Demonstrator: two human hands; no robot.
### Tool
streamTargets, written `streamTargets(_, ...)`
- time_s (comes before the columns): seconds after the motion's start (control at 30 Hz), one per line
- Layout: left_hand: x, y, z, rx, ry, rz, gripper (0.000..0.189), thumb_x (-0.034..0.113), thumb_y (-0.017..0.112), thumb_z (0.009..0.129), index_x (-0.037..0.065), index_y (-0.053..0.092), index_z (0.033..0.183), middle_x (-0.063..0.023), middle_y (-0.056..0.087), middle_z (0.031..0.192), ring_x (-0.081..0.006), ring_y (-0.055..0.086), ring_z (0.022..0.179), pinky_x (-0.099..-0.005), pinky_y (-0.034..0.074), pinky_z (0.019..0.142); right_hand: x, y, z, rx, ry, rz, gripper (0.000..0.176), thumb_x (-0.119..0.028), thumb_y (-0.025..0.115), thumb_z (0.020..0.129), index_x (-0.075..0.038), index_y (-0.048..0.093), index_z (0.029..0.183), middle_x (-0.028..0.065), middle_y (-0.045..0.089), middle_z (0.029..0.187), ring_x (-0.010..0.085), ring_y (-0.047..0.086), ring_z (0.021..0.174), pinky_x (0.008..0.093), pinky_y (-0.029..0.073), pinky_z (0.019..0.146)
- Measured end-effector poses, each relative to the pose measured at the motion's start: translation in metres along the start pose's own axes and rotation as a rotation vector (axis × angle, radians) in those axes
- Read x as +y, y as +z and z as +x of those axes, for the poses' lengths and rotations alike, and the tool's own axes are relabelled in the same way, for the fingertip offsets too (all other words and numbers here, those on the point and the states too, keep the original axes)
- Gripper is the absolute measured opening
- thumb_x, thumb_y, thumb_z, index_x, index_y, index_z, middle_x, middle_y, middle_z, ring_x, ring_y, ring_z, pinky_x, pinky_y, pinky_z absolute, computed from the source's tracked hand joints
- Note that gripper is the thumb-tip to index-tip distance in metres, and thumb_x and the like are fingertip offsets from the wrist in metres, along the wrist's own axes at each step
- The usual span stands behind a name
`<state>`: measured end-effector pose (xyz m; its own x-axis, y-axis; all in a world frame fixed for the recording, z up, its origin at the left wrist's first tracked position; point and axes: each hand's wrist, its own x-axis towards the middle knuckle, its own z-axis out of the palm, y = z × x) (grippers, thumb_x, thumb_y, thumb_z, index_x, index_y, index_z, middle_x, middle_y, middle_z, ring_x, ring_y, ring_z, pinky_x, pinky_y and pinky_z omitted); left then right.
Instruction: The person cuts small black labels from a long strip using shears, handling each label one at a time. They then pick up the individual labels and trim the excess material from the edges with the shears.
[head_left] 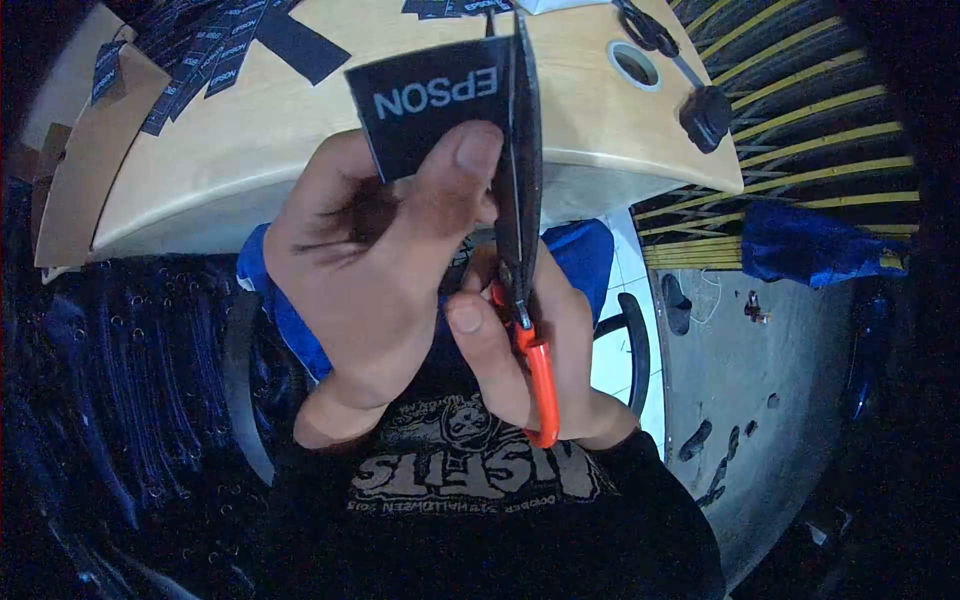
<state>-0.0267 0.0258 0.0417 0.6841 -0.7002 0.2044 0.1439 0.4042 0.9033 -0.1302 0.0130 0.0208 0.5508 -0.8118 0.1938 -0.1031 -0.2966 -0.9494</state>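
Note:
A black label (420, 95) with pale EPSON lettering, upside down in view, is pinched between the thumb and fingers of my left hand (375, 250). My right hand (530, 340) is closed round the orange handles of a pair of scissors (540, 385). The dark scissor blades point up, away from me, and stand at the label's right edge. One blade tip shows on each side of the label's upper right corner. Whether the blades have cut into the label cannot be made out.
More black labels (305, 45) lie at the back left of the wooden table (220, 150), beside a cardboard box (100, 140). A round hole (633, 66) and a black cable (650, 30) are at the right. Yellow folding slats (800, 80) stand beyond, with blue cloth (810, 245).

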Motion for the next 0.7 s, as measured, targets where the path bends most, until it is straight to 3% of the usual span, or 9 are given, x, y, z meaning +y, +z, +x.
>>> streamTargets(0.23, -0.002, -0.003, 0.001, -0.046, 0.086, 0.049, 0.017, 0.015, 0.058, 0.084, -0.001, 0.057, 0.089, -0.0042, 0.056, 0.073, -0.0088, 0.049, 0.061, -0.0199, 0.039, 0.055, 0.001, 0.0, -0.001, 0.003, 0.056, -0.084, 0.032, -0.021, 0.068, 0.077, -0.001, 0.049, 0.093, 0.0119, 0.059, 0.067, 0.0246, 0.063, 0.058, 0.0316, 0.048, 0.052)
streamTargets(0.57, -0.001, -0.004, 0.003, -0.018, 0.023, 0.018, 0.016, 0.013, 0.056, 0.085, -0.001, 0.055, 0.093, -0.004, 0.055, 0.072, -0.0092, 0.05, 0.061, -0.0203, 0.04, 0.055, 0.007, 0.002, -0.003, -0.014, 0.032, -0.102, 0.031, -0.018, 0.07, 0.075, -0.003, 0.05, 0.093, 0.0095, 0.058, 0.066, 0.0209, 0.061, 0.056, 0.0296, 0.047, 0.052)
streamTargets(0.63, 0.0, -0.005, 0.003, -0.025, -0.008, 0.003, 0.015, 0.012, 0.055, 0.085, -0.001, 0.054, 0.092, -0.0044, 0.054, 0.072, -0.0095, 0.05, 0.062, -0.0208, 0.04, 0.056, 0.01, 0.007, -0.003, 0.06, -0.003, -0.08, 0.034, -0.031, 0.065, 0.081, 0.0, 0.052, 0.087, -0.0009, 0.049, 0.059, 0.0044, 0.045, 0.054, 0.0196, 0.037, 0.049)
streamTargets(0.7, 0.001, -0.005, 0.004, -0.023, -0.011, -0.011, 0.015, 0.012, 0.055, 0.085, -0.001, 0.053, 0.091, -0.0045, 0.054, 0.071, -0.0096, 0.049, 0.062, -0.0211, 0.04, 0.056, 0.008, 0.005, -0.003, 0.031, 0.03, -0.06, 0.036, -0.032, 0.065, 0.08, 0.0, 0.052, 0.089, -0.0004, 0.05, 0.063, 0.0045, 0.046, 0.056, 0.0198, 0.038, 0.05)
